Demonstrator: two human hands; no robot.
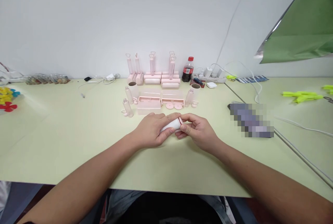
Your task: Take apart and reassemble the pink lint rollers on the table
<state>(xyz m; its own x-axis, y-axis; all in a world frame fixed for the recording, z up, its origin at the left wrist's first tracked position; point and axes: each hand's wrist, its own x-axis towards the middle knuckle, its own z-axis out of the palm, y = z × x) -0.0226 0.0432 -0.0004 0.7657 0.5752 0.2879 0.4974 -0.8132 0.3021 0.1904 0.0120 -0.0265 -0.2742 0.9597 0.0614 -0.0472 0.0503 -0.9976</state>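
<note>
Both hands meet over the middle of the pale green table (65, 140). My left hand (152, 129) wraps around a white roll (172, 124) lying on its side. My right hand (197, 129) pinches the roll's pink end cap (181, 121) with its fingertips. Just beyond the hands lie pink trays (148, 105), two pink discs (173, 105) and clear tubes (127, 108). Further back stand pink handles (152, 65) and stacked pink cases (170, 80).
A cola bottle (187, 69) and a power strip (208, 77) sit by the wall. A blurred flat object (251, 120) lies to the right, with white cables (299, 147) crossing nearby. Yellow-green toys (301, 96) lie far right; coloured pieces (7, 97) lie far left. A green sheet (304, 26) hangs upper right.
</note>
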